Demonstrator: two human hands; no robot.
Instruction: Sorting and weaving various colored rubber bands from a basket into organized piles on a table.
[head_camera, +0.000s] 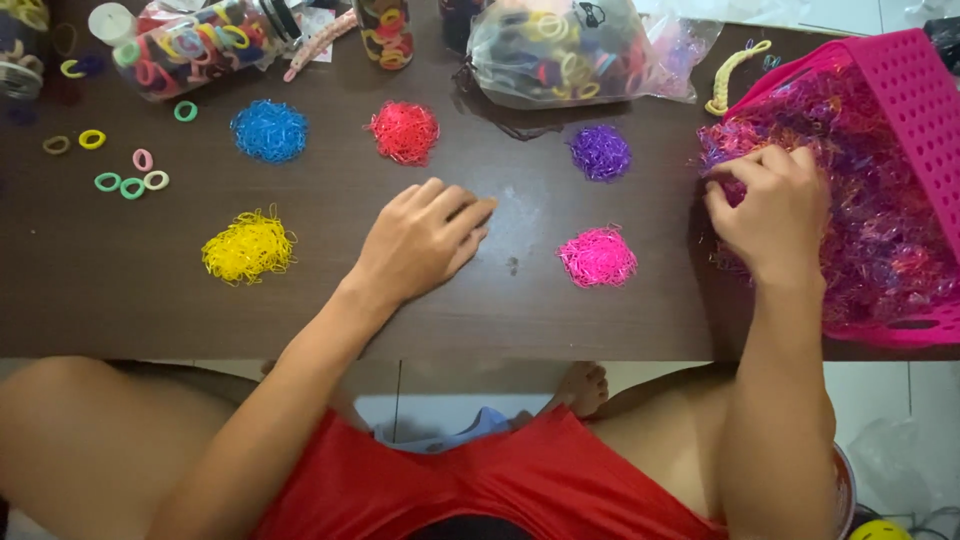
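Pale floor tiles below bench edge, near knees. Left hand (425, 240) flat on dark bench (320, 320), fingers loosely together, holding nothing; seems parked as brace. Right hand (768, 208) pinched narrow in mixed tangle of bands (880, 230) spilling from tipped pink basket (915, 110); whether band caught between fingertips, cannot tell. Sorted piles kept apart by colour: yellow (248, 247), pink (597, 257), then blue (269, 131), red (405, 132), purple (600, 152). Loose hair rings (128, 184) left. Far edge: jar (195, 42), bag (560, 50) of hair ties.
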